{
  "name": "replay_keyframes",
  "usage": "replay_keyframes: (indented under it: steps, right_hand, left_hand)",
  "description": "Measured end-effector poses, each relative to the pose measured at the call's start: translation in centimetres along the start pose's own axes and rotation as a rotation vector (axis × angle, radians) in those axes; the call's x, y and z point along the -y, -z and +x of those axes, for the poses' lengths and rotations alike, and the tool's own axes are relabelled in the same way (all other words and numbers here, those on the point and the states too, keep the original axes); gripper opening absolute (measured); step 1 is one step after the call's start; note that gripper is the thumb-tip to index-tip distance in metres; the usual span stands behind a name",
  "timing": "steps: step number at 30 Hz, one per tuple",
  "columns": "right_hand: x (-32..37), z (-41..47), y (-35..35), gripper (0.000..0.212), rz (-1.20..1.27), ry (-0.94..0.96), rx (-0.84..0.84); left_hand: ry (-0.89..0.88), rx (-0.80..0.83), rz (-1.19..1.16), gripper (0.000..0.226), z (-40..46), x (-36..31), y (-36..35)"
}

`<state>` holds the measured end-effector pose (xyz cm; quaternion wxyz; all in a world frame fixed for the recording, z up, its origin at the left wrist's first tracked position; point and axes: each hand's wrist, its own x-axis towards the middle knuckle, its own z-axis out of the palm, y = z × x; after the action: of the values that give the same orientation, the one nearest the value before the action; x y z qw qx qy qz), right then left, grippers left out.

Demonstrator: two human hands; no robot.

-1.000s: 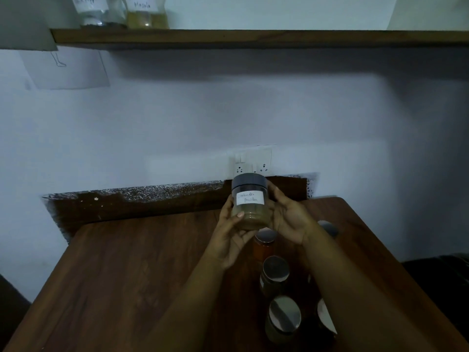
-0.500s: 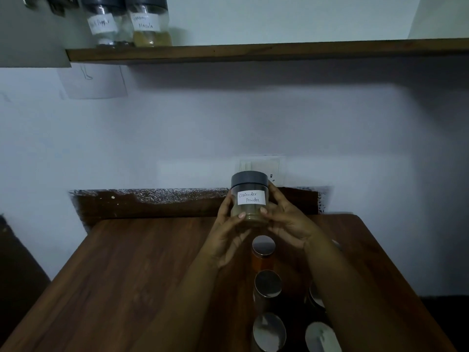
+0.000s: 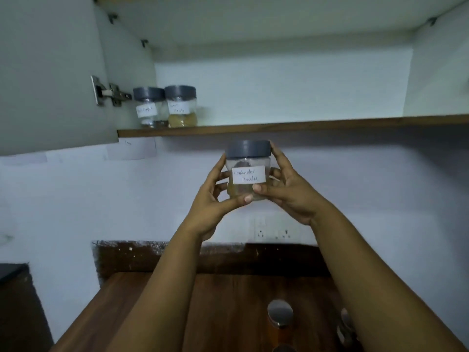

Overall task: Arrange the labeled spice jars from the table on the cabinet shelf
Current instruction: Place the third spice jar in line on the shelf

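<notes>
Cabinet shelf (image 3: 304,126) w/ two labeled jars (image 3: 166,106) at its left end, free space to their right; coriander jar (image 3: 248,171) held upright just below the shelf edge, left hand (image 3: 215,196) & right hand (image 3: 286,191) both w/ fingers wrapped round it. Risk: lid knocks shelf lip on the lift, or jar bumps the two jars when set down

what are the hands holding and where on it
Both the left hand and right hand grip the coriander jar by its sides, thumbs low on its front.
</notes>
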<state>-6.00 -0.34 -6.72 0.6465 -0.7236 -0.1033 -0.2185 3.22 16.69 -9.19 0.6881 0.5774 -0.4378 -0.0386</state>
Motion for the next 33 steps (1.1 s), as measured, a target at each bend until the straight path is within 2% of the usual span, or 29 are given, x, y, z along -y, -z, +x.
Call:
replay_keyframes:
  steps: [8,12,15,17,19,21,23,25,27,29,33]
  right_hand:
    - [10.3,8.6,-1.0,0.107,-0.308,0.239,0.008]
    - [11.6,13.2,-1.2,0.103,-0.365,0.196,-0.007]
    - [10.7,16.1,-0.9,0.107,-0.32,0.111,-0.019]
    - [9.6,17.7,-0.8,0.11,-0.395,0.054,-0.035]
    - [9.0,19.0,-0.8,0.115,-0.529,0.008,-0.044]
    - [8.8,20.1,-0.6,0.119,-0.615,-0.033,-0.044]
    - [8.8,21.3,-0.6,0.12,-0.66,-0.07,-0.037]
    - [8.5,22.5,-0.8,0.121,-0.703,-0.101,-0.049]
    - [8.1,23.6,-1.2,0.12,-0.751,-0.129,-0.062]
    - [7.5,24.6,-1.6,0.117,-0.786,-0.14,-0.067]
    - [6.8,25.6,-2.0,0.11,-0.844,-0.143,-0.084]
  left_hand:
    - [-0.265,-0.057,0.072,0.09,7.9,-8.1,3.6]
    - [-0.241,-0.067,0.167,0.091,12.3,-9.1,6.1]
    - [-0.183,-0.039,0.264,0.091,14.9,-8.4,7.4]
    - [-0.181,-0.048,0.341,0.091,16.0,-7.5,7.7]
    - [-0.218,-0.147,0.491,0.091,16.9,-6.4,8.0]
    - [-0.299,-0.364,0.753,0.083,17.5,-5.2,8.7]
    - [-0.44,-0.595,0.935,0.054,17.4,-3.3,9.7]
    - [-0.626,-0.74,1.011,0.02,17.3,-1.0,10.7]
    - [-0.737,-0.752,1.139,0.025,17.5,1.2,11.5]
    - [-0.765,-0.754,1.216,0.03,17.9,2.2,12.0]
    - [-0.816,-0.797,1.215,0.032,18.5,2.5,12.1]
